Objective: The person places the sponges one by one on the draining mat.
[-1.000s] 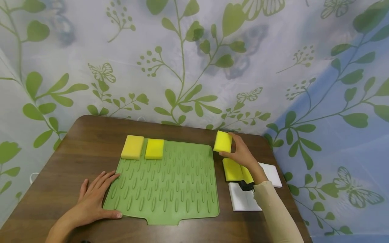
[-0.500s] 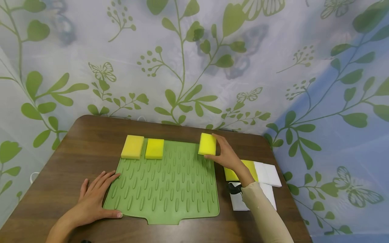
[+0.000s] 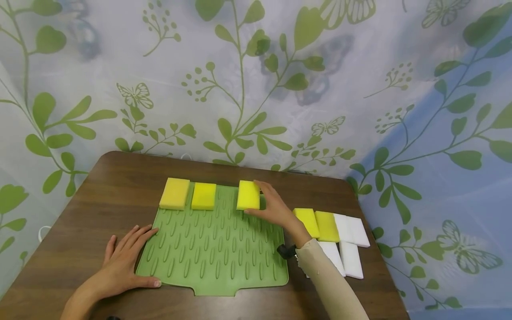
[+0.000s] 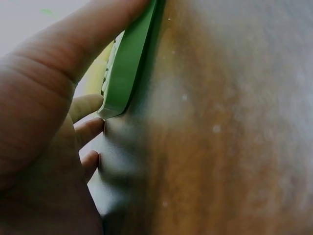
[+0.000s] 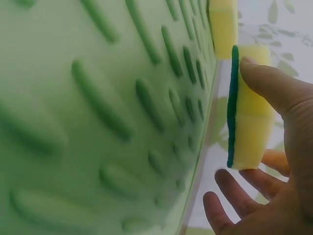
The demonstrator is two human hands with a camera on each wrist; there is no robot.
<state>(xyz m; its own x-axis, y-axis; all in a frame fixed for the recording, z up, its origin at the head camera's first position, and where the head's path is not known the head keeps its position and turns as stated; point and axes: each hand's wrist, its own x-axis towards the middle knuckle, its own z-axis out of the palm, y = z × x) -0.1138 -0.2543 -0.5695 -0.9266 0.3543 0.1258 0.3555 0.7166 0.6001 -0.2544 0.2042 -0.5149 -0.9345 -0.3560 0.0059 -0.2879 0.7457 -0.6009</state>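
Observation:
My right hand (image 3: 274,205) pinches a yellow sponge (image 3: 248,195) over the back part of a green ridged mat (image 3: 216,249). In the right wrist view the held sponge (image 5: 252,107) shows a dark green scouring layer (image 5: 233,107) facing the mat, with the thumb on one edge and fingers at the opposite edge. Two more sponges lie along the mat's back left: a pale orange-yellow sponge (image 3: 174,194) at the corner and a bright yellow sponge (image 3: 203,196) beside it. My left hand (image 3: 124,262) rests with spread fingers at the mat's left edge, thumb by its front corner.
Right of the mat, two yellow sponges (image 3: 306,222) lie side by side on the brown wooden table (image 3: 120,178). Several white sponge blocks (image 3: 352,260) lie next to them, partly behind the right forearm. A leaf-patterned curtain (image 3: 256,89) hangs behind the table.
My right hand has carried the yellow sponge leftward from beside the mat to over its back part. More of the sponges at the right now show. The left hand has stayed put.

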